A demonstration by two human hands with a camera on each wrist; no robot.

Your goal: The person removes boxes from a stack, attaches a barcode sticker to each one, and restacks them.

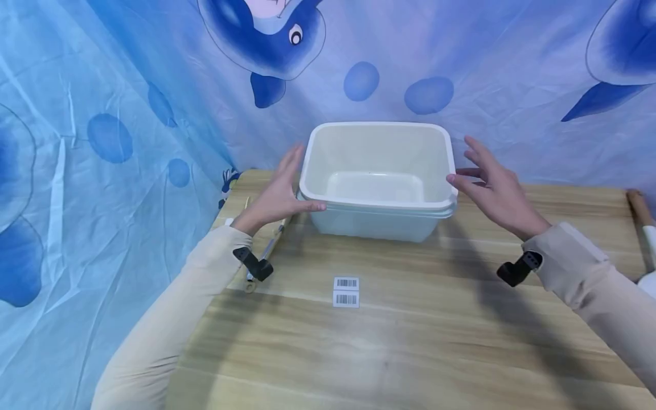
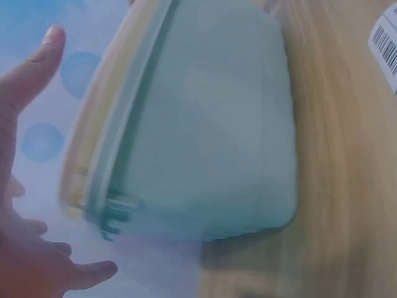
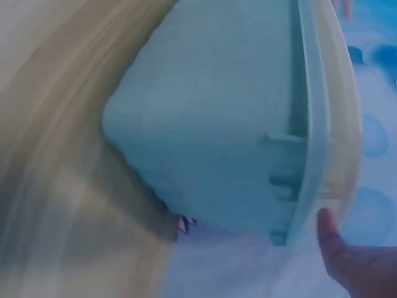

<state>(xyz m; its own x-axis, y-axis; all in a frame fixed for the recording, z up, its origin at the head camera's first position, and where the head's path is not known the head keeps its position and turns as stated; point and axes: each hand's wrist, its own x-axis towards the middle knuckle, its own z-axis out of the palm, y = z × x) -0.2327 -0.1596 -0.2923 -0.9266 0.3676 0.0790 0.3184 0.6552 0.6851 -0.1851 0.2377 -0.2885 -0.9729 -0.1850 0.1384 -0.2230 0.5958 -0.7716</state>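
Observation:
A cream plastic basin point(image 1: 379, 149) sits nested in a pale blue-green basin point(image 1: 376, 225) at the back of the table. Both stand upright, and the wall and bottom of the cream one show bare from above. My left hand point(image 1: 275, 196) is beside the left end with fingers spread, its thumb by the front left corner of the rim. In the left wrist view, that hand looks apart from the basins point(image 2: 205, 124). My right hand point(image 1: 496, 185) is at the right end, fingers loosely extended, thumb tip close to the cream rim; whether it touches, I cannot tell.
Two barcode labels point(image 1: 346, 292) lie on the wooden table point(image 1: 400, 353) in front of the basins. A thin rod point(image 1: 271, 246) lies under the left forearm. At the right edge is a brown handle-like piece point(image 1: 639, 208). A blue patterned curtain point(image 1: 389, 51) hangs behind.

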